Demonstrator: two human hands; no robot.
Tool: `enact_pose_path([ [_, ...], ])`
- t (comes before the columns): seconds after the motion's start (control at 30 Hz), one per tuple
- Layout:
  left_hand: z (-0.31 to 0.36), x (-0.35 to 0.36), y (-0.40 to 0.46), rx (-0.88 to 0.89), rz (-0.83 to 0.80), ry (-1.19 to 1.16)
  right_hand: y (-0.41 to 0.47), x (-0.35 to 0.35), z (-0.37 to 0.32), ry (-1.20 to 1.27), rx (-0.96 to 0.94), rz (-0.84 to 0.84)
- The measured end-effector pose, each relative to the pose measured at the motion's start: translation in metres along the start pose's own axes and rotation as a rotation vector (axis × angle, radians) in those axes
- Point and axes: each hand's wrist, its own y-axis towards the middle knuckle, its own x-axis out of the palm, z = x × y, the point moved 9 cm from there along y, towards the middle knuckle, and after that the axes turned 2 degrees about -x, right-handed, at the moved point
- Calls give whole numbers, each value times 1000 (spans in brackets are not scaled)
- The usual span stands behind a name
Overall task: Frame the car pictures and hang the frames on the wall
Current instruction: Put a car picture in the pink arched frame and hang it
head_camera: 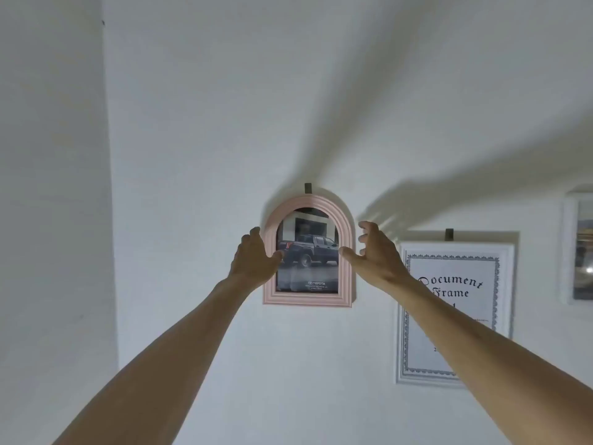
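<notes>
A pink arched frame [309, 297] hangs on the white wall from a small dark hook [308, 187]. It holds a picture of a dark pickup truck [308, 252] with a Toyota caption. My left hand [255, 256] is at the frame's left edge, its thumb lying over the glass and its fingers by the outer rim. My right hand [373, 252] hovers just off the frame's right edge with fingers spread and loosely curled, holding nothing.
A white frame [507, 284] with a "Document Frame" insert hangs to the right on its own hook [449, 234]. Another white frame [568, 252] shows at the far right edge. A wall corner [110, 220] runs down the left.
</notes>
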Motion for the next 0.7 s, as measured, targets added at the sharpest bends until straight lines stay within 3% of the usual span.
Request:
enact_pose_path([
  [0.23,-17,21,23,-127,9,-224,19,16,10,2,-4,135],
  [0.4,-26,14,30,-121,78,-300,21,15,12,169,62,196],
  [0.7,-34,-8,23,-87,30,-405,5,10,6,324,153,183],
])
